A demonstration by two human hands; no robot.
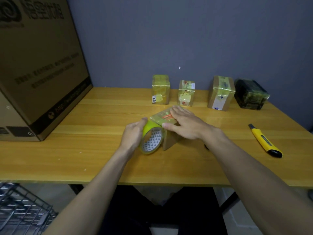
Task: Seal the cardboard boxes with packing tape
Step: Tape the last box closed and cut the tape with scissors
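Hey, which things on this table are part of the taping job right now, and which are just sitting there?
In use:
- tape roll, held by the left hand
- small cardboard box, pressed flat by the right hand

Lying about:
- yellow utility knife
- three taped boxes by the wall
- dark wrapped box
- large carton

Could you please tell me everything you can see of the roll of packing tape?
The tape roll is yellowish and translucent, wound on a white core printed with grey triangles. It stands on edge on the wooden table, its opening facing the camera. The left hand grips it; it lies against the small cardboard box.
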